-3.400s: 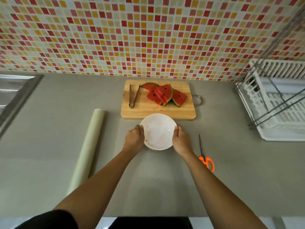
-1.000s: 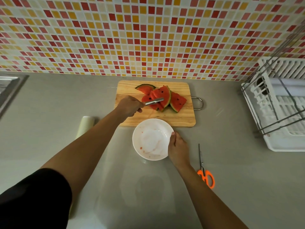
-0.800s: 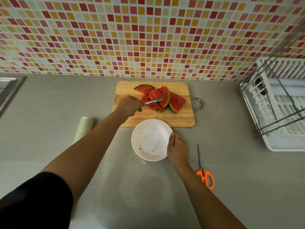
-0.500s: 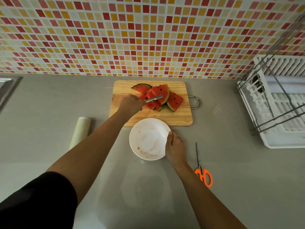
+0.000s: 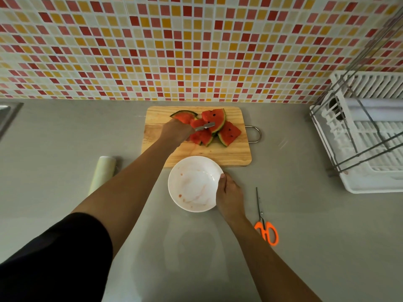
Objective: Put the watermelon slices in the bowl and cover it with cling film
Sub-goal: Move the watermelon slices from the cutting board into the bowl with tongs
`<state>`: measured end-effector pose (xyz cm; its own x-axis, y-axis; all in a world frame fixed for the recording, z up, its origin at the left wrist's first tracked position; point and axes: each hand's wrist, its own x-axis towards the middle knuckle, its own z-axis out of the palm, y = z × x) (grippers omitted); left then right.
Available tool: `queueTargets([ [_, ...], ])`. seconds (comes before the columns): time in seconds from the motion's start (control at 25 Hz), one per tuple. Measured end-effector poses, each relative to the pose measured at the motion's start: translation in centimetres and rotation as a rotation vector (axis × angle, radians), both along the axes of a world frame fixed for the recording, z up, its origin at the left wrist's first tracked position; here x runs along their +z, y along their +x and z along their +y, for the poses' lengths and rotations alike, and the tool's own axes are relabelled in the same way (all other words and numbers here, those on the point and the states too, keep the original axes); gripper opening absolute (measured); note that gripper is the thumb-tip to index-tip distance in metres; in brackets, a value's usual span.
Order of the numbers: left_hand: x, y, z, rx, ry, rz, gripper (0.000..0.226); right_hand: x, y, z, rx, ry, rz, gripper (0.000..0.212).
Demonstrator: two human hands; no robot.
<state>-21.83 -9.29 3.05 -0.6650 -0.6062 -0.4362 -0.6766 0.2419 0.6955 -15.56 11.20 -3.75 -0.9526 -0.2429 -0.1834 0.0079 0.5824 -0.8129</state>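
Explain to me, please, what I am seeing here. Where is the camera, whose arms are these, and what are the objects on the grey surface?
There is no machine: a person works with bare hands, and a single wide-angle camera on the person's head looks down at them, so the arms enter from below.

The left hand holds metal tongs at the watermelon slices, which lie piled on a wooden cutting board. Whether a slice is already gripped, I cannot tell. The right hand holds the rim of a white bowl, which holds no slices, only reddish smears.

On the grey counter also lie a roll of cling film to the left and orange-handled scissors to the right. A white dish rack stands at the far right.
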Motion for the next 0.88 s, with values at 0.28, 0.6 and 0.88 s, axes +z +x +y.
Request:
queueTargets([
  [0.28, 0.5, -1.0, 0.0, 0.071, 0.310, -0.069, 0.013, 0.0, 0.0, 0.0, -0.005, 0.005, 0.002, 0.037],
  [0.6, -0.6, -0.3, -0.6, 0.144, 0.356, 0.042, 0.014, -0.1, 0.1, 0.1, 0.005, -0.016, 0.000, 0.038],
  [0.88, -0.2, 1.5, -2.2, 0.114, 0.413, 0.115, 0.011, -0.2, 0.0, 0.1, -0.006, -0.059, -0.016, 0.037],
])
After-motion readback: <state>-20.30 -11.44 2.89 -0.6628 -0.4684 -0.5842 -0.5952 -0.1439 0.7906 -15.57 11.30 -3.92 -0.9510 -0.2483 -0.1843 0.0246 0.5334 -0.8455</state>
